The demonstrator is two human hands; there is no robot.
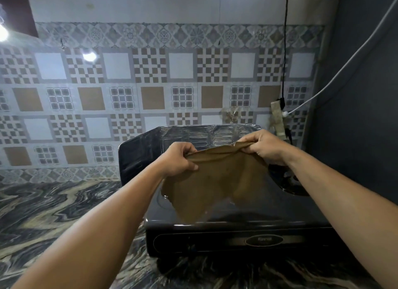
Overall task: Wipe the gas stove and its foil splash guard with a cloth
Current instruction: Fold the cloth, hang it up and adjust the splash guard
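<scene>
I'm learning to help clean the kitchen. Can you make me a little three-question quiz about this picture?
1. True or false: both hands hold the brown cloth.
2. What stands upright behind the black gas stove?
A. a foil splash guard
B. a kettle
C. a window
3. Fill in: the cloth hangs down over the top of the ____.

Key
1. True: the left hand and the right hand each pinch the cloth's top edge, spreading it out.
2. A: the foil splash guard stands between the stove and the tiled wall.
3. stove
</scene>
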